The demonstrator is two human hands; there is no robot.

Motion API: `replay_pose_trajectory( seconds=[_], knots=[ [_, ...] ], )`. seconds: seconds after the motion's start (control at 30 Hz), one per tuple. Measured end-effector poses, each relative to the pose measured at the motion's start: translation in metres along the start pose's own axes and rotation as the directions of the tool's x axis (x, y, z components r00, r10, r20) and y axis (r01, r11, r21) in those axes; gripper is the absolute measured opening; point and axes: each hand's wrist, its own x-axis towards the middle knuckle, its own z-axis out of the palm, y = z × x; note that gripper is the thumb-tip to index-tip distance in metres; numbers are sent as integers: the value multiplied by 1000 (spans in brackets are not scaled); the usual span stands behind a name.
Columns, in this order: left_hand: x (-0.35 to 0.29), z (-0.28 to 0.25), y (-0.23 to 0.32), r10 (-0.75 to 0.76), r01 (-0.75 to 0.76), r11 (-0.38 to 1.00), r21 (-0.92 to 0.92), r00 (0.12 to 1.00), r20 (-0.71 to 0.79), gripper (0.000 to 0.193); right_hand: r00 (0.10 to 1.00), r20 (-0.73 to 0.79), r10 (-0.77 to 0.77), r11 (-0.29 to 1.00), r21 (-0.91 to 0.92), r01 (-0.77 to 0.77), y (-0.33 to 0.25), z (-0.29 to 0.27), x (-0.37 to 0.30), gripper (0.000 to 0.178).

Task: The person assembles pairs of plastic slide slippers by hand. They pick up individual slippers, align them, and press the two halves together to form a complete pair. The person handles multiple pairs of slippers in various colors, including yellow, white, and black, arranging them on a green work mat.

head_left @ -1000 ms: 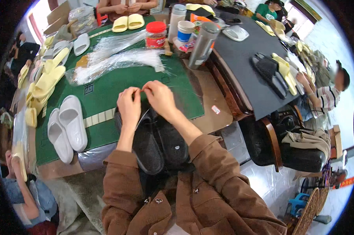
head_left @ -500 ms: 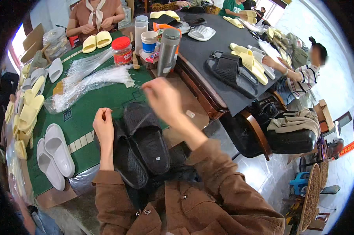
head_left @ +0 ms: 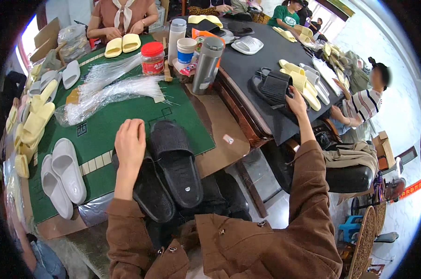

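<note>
Two black slippers [head_left: 178,169] lie side by side in front of me at the table's near edge. Above the toe and strap of the left one is my left hand [head_left: 130,143], its fingers bent and pressed together. Its fingertips face away, so anything in them is hidden. My right hand [head_left: 296,102] reaches far out to the right over the dark table. Its fingers are closed on the side of another black slipper pair [head_left: 273,87], beside the strap. The hand covers part of those soles.
Grey slippers [head_left: 67,169] stand left on the green mat [head_left: 105,135], with bundled clear plastic ties [head_left: 110,100] behind. A steel flask [head_left: 208,65], paper cup [head_left: 186,50] and red-lidded jar [head_left: 152,58] stand mid-table. Yellow slippers [head_left: 303,86] and a co-worker [head_left: 364,104] are at right.
My right hand has gone from above the near slippers out to the right, onto the other black pair. My left hand has turned and its fingers now bend over the left slipper.
</note>
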Motion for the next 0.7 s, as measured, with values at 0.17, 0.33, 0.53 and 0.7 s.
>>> replay_pose_trajectory(
  seconds=[0.17, 0.33, 0.53, 0.7],
  knots=[
    [-37, -17, 28, 76, -73, 997, -24, 991, 109, 30, 990, -84, 111, 967, -222, -127, -39, 21, 16, 33],
    [-72, -20, 65, 102, -106, 994, 19, 981, 167, 47, 996, -79, -51, 979, -202, 34, 49, -2, 44, 43],
    [-128, -50, 73, -57, 59, 998, -9, 987, 150, 50, 988, 152, -11, 999, -40, 17, -34, -4, -4, 38],
    [-133, -32, 63, -86, 70, 995, 76, 969, 230, 48, 980, 113, -162, 983, 108, 150, -108, -21, -78, 33]
  ],
)
